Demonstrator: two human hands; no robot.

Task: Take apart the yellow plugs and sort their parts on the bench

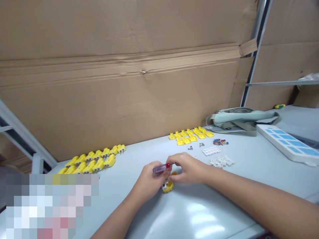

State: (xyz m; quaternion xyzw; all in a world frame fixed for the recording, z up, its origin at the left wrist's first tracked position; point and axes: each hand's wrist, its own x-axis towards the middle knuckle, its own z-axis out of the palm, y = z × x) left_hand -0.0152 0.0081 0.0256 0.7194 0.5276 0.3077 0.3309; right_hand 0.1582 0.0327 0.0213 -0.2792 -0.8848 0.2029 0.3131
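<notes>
My left hand (151, 177) is closed on a small screwdriver with a clear purple handle (159, 169) and red collar. The handle lies across its thumb side, and the thin shaft points right toward my other hand. Fingers bent, my right hand (188, 168) is closed near the shaft's tip, with its thumb by the yellow part; what it pinches is hidden. Below and between both hands is a yellow plastic housing (169, 188) with a white insert, partly covered by fingers.
Rows of yellow assembled pieces (91, 161) stand at left. Toward the back lie yellow open shells (188, 136), small metal parts (201, 145), red and blue bits (220, 142) and white plastic parts (221, 161). At right are a pale green bag (239, 118) and a white-blue case (286, 139). Cardboard (124, 106) forms the back.
</notes>
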